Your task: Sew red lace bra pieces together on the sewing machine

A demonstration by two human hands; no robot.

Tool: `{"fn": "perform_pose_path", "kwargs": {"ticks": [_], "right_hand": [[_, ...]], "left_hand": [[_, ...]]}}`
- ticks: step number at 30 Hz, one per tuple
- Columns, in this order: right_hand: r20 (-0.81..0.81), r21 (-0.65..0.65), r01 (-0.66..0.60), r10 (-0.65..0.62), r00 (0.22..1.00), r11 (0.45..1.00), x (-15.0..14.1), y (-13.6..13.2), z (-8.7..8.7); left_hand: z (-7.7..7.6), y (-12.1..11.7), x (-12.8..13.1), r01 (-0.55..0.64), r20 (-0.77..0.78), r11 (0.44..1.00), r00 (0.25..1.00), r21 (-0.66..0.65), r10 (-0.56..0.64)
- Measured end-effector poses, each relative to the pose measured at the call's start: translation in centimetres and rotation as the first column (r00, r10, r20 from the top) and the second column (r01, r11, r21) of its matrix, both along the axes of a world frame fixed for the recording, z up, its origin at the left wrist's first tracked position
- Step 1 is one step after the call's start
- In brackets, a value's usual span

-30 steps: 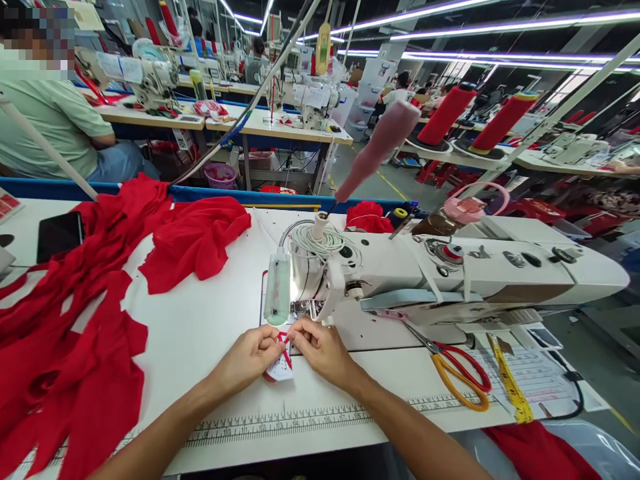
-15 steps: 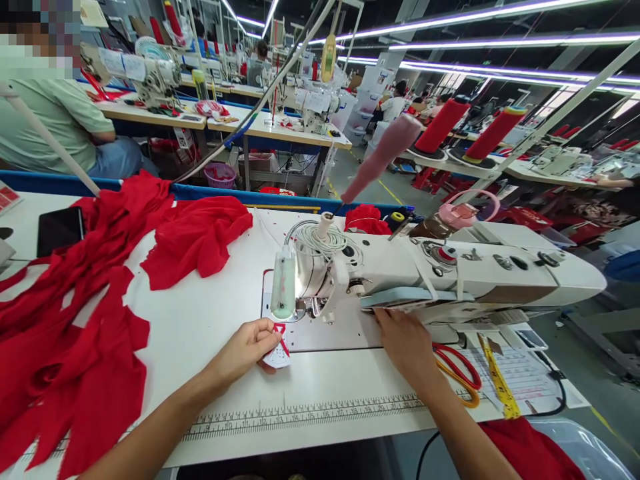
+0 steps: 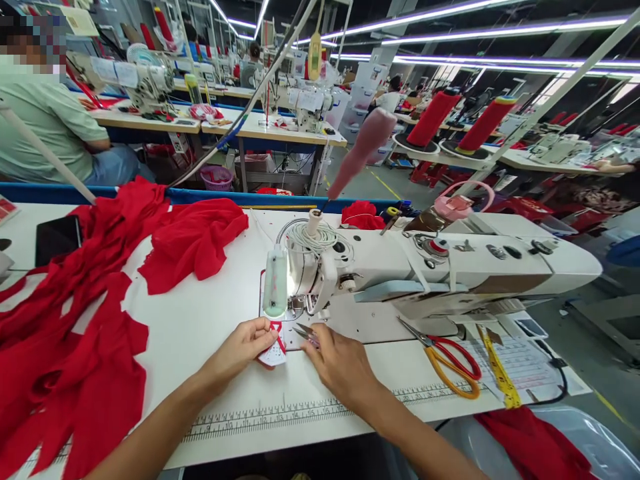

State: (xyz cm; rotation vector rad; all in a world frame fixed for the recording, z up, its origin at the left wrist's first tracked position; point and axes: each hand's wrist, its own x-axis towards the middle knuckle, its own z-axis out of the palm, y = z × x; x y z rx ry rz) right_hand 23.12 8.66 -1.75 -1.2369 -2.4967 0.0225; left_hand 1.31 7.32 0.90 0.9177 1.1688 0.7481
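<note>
My left hand (image 3: 244,348) pinches a small white patterned fabric piece with red strips (image 3: 274,355), just in front of the needle area of the sewing machine (image 3: 380,257). My right hand (image 3: 346,365) is closed around small thread snips (image 3: 306,333). Their pointed blades face left toward the fabric piece and stand apart, with a small gap between tips and fabric. The fingers hide most of the snips' handle. A clear greenish guard (image 3: 275,283) hangs above the left fingertips.
Red fabric (image 3: 90,347) is heaped on the left beside a black phone (image 3: 59,240). Scissors with red and orange handles (image 3: 453,363) lie at the right, near a yellow tape measure (image 3: 500,373) and papers (image 3: 530,367). A printed ruler (image 3: 280,417) runs along the front edge.
My right hand has moved left from under the machine arm, bringing the snips beside the fabric piece. The scissors at the right are now uncovered. My left hand keeps its pinch.
</note>
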Motion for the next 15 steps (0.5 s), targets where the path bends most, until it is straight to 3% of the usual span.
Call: {"fn": "perform_pose_path", "kwargs": {"ticks": [9, 12, 15], "right_hand": [[0.057, 0.146, -0.013, 0.005, 0.998, 0.989, -3.0, 0.2, 0.3], [0.106, 0.170, 0.018, -0.036, 0.994, 0.985, -2.4, 0.7, -0.3], [0.172, 0.203, 0.123, -0.159, 0.972, 0.971, -0.6, 1.9, -1.0]], "left_hand": [[-0.6, 0.0, -0.2, 0.020, -0.018, 1.000, 1.000, 0.020, -0.020], [-1.1, 0.0, -0.2, 0.026, -0.043, 0.999, 0.999, 0.037, -0.024], [-1.7, -0.1, 0.0, -0.006, -0.056, 0.999, 0.998, 0.052, 0.008]]}}
